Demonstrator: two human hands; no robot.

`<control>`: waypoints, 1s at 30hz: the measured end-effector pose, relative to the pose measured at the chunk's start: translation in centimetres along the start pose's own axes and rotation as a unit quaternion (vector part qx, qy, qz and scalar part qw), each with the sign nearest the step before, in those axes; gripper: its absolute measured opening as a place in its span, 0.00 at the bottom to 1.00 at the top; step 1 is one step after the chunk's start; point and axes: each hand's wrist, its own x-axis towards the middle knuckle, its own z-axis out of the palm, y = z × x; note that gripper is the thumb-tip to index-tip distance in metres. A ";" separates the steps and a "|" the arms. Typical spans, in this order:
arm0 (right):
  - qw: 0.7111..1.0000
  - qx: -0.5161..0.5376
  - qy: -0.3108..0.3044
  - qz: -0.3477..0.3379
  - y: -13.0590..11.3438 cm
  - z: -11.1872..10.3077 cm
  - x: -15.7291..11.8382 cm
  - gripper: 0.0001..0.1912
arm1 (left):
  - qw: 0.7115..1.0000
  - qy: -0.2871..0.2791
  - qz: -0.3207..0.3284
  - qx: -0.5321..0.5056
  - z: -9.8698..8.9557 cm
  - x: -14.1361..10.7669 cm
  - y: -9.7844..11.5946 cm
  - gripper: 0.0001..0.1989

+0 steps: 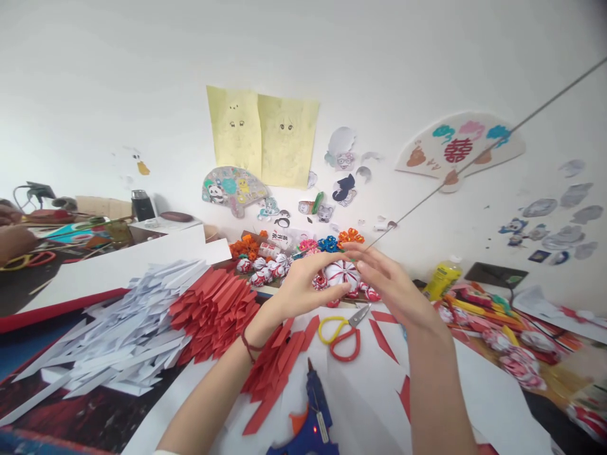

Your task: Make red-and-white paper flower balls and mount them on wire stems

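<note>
My right hand (396,287) is raised over the table, its fingertips closed around the near end of a thin grey wire (474,164) that slants to the upper right. My left hand (310,278) curves towards it, thumb apart from the fingers, its fingertips meeting those of the right. Seen between the hands is a round white paper flower with red lines (342,276); I cannot tell whether either hand touches it. Scissors with one yellow and one red handle (345,338) lie below the hands. Closer in is a blue glue gun (313,411), its red light lit.
White folded paper strips (128,322) and red ones (218,309) are heaped at left. Finished paper flowers (270,268) line the wall. A yellow bottle (442,278) stands at right. Another person's hand (14,240) shows at far left, near other scissors (28,260).
</note>
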 end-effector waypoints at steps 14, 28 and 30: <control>0.978 0.182 -0.077 0.069 1.2 1.0 0.0 0.25 | 1.000 0.026 0.012 -0.010 -0.8 -0.3 0.8 0.21; 0.969 0.236 -0.051 0.051 2.1 2.4 1.2 0.18 | 0.995 0.050 -0.055 -0.067 -1.3 0.2 0.8 0.17; 0.973 0.223 -0.041 0.053 2.2 2.1 1.2 0.17 | 0.994 0.053 -0.058 -0.075 -1.2 0.2 0.5 0.17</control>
